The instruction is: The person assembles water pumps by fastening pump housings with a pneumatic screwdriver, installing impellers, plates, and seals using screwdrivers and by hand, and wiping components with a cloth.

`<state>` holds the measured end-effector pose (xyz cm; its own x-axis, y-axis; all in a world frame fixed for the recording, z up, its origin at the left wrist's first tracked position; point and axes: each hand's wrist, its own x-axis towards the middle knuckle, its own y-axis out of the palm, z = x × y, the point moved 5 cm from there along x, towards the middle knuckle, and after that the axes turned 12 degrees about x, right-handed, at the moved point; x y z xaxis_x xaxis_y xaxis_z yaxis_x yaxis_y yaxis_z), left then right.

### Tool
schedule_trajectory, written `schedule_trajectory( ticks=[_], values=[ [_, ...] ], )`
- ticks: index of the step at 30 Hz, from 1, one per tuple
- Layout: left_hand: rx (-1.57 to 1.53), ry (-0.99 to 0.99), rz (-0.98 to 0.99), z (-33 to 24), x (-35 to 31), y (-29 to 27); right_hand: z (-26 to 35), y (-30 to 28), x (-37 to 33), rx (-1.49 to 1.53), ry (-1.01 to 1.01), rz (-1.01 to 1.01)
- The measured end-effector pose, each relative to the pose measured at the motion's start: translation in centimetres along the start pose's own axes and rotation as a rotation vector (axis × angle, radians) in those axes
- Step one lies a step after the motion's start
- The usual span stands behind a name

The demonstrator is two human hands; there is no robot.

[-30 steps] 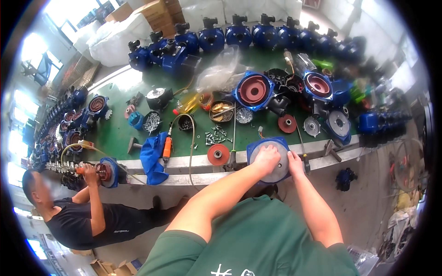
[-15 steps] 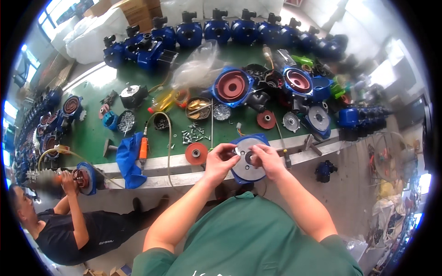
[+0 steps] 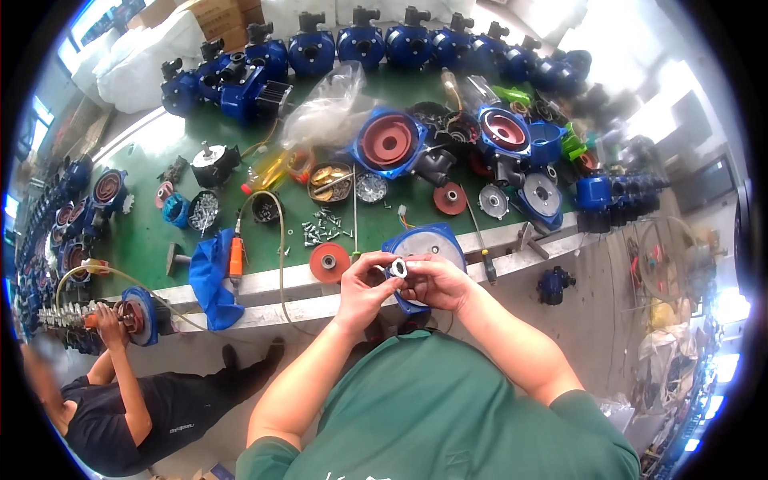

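A small ring with a white face and dark rim [image 3: 399, 268] is pinched between the fingertips of both hands. My left hand [image 3: 364, 288] grips it from the left, and my right hand [image 3: 438, 282] closes on it from the right. Just beyond and beneath my hands sits a blue motor housing with a round grey face plate [image 3: 432, 242]; my right hand hides part of its plate. A short wire connector [image 3: 402, 211] sticks up behind it. Left of the housing lies a red impeller [image 3: 329, 262], with loose screws [image 3: 322, 229] scattered beyond.
An orange power screwdriver [image 3: 236, 256] and a blue cloth [image 3: 213, 280] rest at the bench's front edge. Several blue pumps [image 3: 360, 46] line the back. A screwdriver [image 3: 488, 264] and a hammer [image 3: 530, 240] lie at right. A co-worker's hand [image 3: 110, 324] works at far left.
My right hand has left the middle of the grey plate and moved left to meet my left hand. Both now hold the ring. The whole view has shifted slightly.
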<state>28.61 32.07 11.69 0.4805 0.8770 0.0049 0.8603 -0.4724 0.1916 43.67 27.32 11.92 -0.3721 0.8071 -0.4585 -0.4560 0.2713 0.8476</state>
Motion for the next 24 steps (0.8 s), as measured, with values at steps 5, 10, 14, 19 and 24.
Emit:
schedule_trajectory(
  ticks=[5,10,14,19,24],
  values=[
    [0.005,0.000,0.027,0.0,-0.1,0.2,0.2,-0.9,0.0,-0.025,0.020,-0.007],
    [0.022,-0.010,0.067,0.2,-0.3,0.1,0.3,-0.7,-0.2,-0.088,-0.002,-0.042],
    [0.055,0.100,0.074,-0.4,-0.2,0.1,0.6,-0.1,-0.4,-0.138,-0.082,-0.057],
    [-0.064,-0.060,0.071,-0.3,-0.5,0.6,1.1,0.1,-0.6,-0.234,-0.186,-0.120],
    [-0.158,-0.175,0.041,-0.1,-0.8,0.8,1.4,0.6,-0.6,-0.453,-0.308,-0.161]
  ],
)
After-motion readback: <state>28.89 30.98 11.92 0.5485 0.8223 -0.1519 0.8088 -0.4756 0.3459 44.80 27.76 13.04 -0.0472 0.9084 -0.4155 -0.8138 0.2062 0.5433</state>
